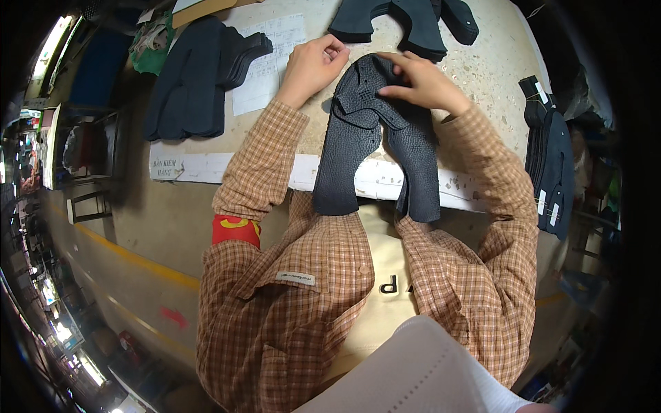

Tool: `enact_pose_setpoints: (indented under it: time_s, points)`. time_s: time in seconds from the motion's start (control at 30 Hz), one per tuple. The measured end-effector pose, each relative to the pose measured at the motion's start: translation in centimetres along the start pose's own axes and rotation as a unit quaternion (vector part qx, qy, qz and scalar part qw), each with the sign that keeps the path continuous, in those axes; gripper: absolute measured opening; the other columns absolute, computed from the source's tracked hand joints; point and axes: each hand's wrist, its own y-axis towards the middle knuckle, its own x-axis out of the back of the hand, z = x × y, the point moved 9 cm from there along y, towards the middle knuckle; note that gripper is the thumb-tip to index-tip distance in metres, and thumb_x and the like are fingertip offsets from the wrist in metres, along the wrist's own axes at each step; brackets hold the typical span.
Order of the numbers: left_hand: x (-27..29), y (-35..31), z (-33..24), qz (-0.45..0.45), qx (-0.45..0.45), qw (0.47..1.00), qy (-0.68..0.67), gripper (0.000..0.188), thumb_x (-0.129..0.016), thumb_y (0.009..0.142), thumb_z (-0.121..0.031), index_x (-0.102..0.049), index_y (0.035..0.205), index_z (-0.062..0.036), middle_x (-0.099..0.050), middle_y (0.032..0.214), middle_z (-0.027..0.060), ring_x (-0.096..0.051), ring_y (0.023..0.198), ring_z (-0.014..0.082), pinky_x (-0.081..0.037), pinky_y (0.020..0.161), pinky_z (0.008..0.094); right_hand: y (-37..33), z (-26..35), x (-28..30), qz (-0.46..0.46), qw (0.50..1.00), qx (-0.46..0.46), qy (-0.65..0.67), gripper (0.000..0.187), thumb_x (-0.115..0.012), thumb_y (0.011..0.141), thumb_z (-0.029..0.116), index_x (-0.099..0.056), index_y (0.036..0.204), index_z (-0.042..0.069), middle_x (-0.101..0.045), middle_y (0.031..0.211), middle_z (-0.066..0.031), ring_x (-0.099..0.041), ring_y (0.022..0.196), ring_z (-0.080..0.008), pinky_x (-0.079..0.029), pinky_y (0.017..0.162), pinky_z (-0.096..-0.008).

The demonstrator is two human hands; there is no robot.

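Workpiece (pixel 344 155), black, overhangs table (pixel 499 86) on near side; right hand (pixel 423 81) touches its far end, fingers parted; left hand (pixel 312 67) just left, fingers curled.

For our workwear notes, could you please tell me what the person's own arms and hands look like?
The left hand and right hand are ungloved. The left sleeve and right sleeve are long, in brown cloth with a pale check, ending near the wrists. A red armband with a yellow marking sits on the left sleeve; none shows on the right.
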Motion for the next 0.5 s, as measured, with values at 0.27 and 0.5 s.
enact_pose_setpoints:
  time_s: [0.27,0.5]
  points:
    - [-0.6,0.1,2.2,-0.007,0.029,0.999,-0.016,0.021,-0.069,0.086,-0.024,-0.071,0.095,-0.005,-0.069,0.071,0.0037,-0.062,0.061,0.0089,-0.051,0.062,0.0239,0.1,-0.9,-4.4,-0.033,0.954,-0.093,0.283,0.061,-0.085,0.067,0.024,-0.061,0.121,0.008,-0.06,0.076,-0.0018,-0.057,0.073,-0.014,-0.046,0.072,-0.0267]
    - [-0.3,-0.1,1.7,-0.001,0.033,0.999,0.011,0.024,-0.067,0.083,-0.03,-0.072,0.089,-0.0076,-0.07,0.072,0.0068,-0.068,0.065,0.0177,-0.053,0.064,0.03,-7.9,-9.4,6.9,-0.147,0.896,-0.15,0.391,0.046,-0.069,0.086,0.018,-0.057,0.128,0.004,-0.064,0.109,-0.0076,-0.063,0.089,-0.0125,-0.048,0.079,-0.0218]
